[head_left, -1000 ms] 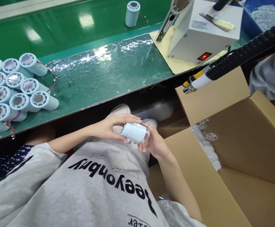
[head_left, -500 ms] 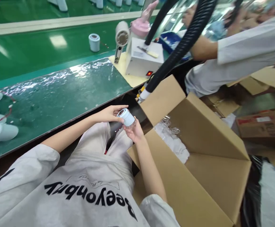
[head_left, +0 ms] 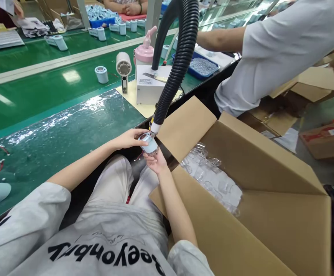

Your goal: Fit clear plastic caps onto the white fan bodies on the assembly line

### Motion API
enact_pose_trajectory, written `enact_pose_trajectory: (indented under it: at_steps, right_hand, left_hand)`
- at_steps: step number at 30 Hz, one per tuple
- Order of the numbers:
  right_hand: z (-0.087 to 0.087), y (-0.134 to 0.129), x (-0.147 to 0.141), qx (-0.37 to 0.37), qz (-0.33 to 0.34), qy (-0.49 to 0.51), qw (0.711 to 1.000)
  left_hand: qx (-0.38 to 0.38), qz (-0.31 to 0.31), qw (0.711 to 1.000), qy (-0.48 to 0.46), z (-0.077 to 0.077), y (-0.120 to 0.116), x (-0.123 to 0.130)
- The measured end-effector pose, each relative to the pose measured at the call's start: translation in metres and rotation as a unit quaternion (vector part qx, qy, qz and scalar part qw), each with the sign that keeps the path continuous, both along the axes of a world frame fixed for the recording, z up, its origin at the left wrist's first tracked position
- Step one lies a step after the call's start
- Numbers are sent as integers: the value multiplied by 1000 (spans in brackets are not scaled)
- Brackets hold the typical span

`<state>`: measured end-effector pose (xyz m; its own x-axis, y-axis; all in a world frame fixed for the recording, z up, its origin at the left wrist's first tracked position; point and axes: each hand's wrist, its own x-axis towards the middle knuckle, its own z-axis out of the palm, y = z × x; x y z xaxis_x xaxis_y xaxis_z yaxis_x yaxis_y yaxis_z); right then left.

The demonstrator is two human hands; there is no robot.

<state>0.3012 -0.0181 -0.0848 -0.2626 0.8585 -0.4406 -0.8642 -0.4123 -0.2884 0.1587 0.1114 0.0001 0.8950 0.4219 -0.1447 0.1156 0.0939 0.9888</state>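
Observation:
Both hands hold one light blue cylindrical part (head_left: pixel 149 144) over my lap, beside the table edge. My left hand (head_left: pixel 132 138) grips its upper rim with thumb and fingers. From below, my right hand (head_left: pixel 157 161) has its fingers wrapped round the lower end, where a clear piece shows. The white tip of a black corrugated hose (head_left: pixel 172 84) hangs right at the part's top edge; whether they touch is hard to tell.
An open carton (head_left: pixel 282 222) with clear plastic pieces (head_left: pixel 213 176) is at my right. On the green table (head_left: pixel 69 126) are a white box unit (head_left: pixel 149 90), a hair-dryer-like body (head_left: pixel 123 69) and a blue tray (head_left: pixel 203 67). A co-worker's arm (head_left: pixel 224 40) reaches in behind.
The head view has shifted, showing more of the far table. The hose end, apart from the part before, now meets its top edge in view. Both hands keep their hold.

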Motion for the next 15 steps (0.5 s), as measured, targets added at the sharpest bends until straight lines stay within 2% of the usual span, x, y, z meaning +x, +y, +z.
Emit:
enact_pose_trajectory:
  at_steps: [7, 10, 15]
  right_hand:
    - [15, -2, -7, 3, -20, -63, 998]
    - [21, -7, -10, 5, -52, -117, 992]
    - [23, -17, -17, 21, -127, -216, 968]
  left_hand:
    - [-24, 6, 999, -25, 1, 0, -16]
    - [-45, 4, 998, -35, 1, -3, -24]
    - [-67, 8, 997, 29, -2, -6, -28]
